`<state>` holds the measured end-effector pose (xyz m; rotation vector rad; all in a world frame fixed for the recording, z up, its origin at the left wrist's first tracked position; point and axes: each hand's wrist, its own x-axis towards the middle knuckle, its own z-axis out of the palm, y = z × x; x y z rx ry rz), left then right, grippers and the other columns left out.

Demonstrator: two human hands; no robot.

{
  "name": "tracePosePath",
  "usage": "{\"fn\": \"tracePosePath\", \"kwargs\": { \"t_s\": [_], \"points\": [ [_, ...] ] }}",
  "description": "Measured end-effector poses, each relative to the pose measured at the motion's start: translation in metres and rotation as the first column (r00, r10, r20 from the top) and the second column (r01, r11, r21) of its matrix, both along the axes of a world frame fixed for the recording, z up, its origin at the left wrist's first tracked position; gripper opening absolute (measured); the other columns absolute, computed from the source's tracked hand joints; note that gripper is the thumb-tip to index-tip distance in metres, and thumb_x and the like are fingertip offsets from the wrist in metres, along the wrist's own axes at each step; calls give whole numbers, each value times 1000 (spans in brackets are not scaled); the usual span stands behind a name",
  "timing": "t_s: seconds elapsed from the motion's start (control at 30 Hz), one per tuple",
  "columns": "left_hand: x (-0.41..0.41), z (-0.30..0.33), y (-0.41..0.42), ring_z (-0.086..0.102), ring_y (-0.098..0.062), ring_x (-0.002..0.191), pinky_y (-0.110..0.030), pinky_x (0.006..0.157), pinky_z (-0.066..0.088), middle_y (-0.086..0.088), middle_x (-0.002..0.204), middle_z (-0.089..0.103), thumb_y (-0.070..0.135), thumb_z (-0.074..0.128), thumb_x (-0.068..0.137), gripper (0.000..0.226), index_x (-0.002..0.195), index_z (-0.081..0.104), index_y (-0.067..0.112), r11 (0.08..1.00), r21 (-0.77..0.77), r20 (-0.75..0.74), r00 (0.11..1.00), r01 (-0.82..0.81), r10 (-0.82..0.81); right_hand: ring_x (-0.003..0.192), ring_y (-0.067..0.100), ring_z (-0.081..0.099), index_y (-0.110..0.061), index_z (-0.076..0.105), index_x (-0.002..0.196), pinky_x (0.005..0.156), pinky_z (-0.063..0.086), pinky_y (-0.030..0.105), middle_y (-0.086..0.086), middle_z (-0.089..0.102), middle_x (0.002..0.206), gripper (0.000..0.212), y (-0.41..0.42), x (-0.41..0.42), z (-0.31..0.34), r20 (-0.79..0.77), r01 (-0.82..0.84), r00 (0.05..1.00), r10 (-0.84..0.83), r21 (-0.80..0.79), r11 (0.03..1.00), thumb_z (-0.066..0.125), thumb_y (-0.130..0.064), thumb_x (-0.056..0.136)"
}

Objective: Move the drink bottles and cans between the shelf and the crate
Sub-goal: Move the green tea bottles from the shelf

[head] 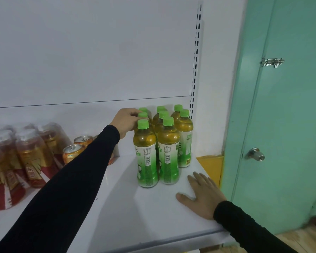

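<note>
Eight green-capped bottles (pixel 164 143) stand on shelf (pixel 117 207); left hand (pixel 126 123) grips one's neck; right hand (pixel 202 196) lies spread beside them; crate unseen.

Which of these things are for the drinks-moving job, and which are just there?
For the job:
green-capped tea bottles
orange cans
wrapped can packs
shelf
left hand, fingers curled on a back bottle
right hand, flat on the shelf

Just there:
green door
door knob
latch
</note>
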<state>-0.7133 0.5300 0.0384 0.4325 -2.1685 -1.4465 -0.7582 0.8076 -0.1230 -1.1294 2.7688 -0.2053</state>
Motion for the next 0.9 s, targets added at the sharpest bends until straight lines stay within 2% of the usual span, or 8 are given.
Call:
{"fn": "tracePosePath", "kwargs": {
  "t_s": [0.1,0.27,0.4,0.5,0.57,0.67,0.73,0.9],
  "points": [
    [0,-2,-2,65,-25,91,-46,93,55,-22,106,71,6,77,85,25,109,73,3,1000,5,-1,1000,-4,4,154,21,-3,-19,7,159,124,-1,38,6,-3,167,146,1,1,1,6,-2,1000,2,4,1000,-21,-96,39],
    [3,-4,0,66,-25,94,-47,95,56,-20,109,72,8,76,86,19,105,74,8,999,-49,-12,1000,11,-12,154,21,-2,-19,7,159,125,-1,39,6,-3,167,150,1,2,2,10,-4,1000,4,-4,1000,-25,-97,35],
    [4,1,1,66,-21,94,-38,90,57,-17,113,72,13,75,88,19,106,74,10,998,-64,33,999,20,-17,154,21,-3,-19,7,159,125,-1,38,7,-3,167,149,2,2,2,5,-5,1000,5,-12,1000,-25,-96,36],
    [4,12,-3,66,-21,105,-34,93,55,-8,113,72,22,76,88,19,106,73,16,994,-109,34,999,-9,13,154,21,-2,-19,7,159,124,-1,38,6,-2,167,148,2,1,1,0,-1,1000,1,-29,1000,-24,-96,37],
    [3,21,-4,64,-19,108,-32,94,53,-2,111,70,26,76,89,21,108,71,19,982,-186,-11,999,-31,30,154,21,-2,-19,8,159,124,-1,38,7,-2,167,147,2,1,2,2,-1,1000,1,-40,999,-23,-96,38],
    [-1,37,3,62,-8,99,-21,84,47,6,105,67,32,75,89,29,115,70,20,936,-351,-32,999,-31,21,154,22,-1,-19,9,159,123,0,37,6,-1,167,145,4,3,4,6,1,1000,-1,-59,998,-21,-95,39],
    [-9,46,10,63,-9,100,-23,87,47,5,106,68,35,76,87,34,117,70,20,888,-460,-4,1000,0,-2,154,21,0,-20,11,159,123,0,37,6,0,167,146,4,3,4,12,10,1000,-9,-77,997,-22,-96,39],
    [-34,58,32,62,-16,106,-27,91,46,2,118,66,43,76,86,53,132,62,20,733,-656,256,967,181,-9,154,20,3,-20,16,159,123,2,36,6,5,167,143,4,2,4,37,16,999,-12,-105,994,-18,-97,43]
  ]
}}
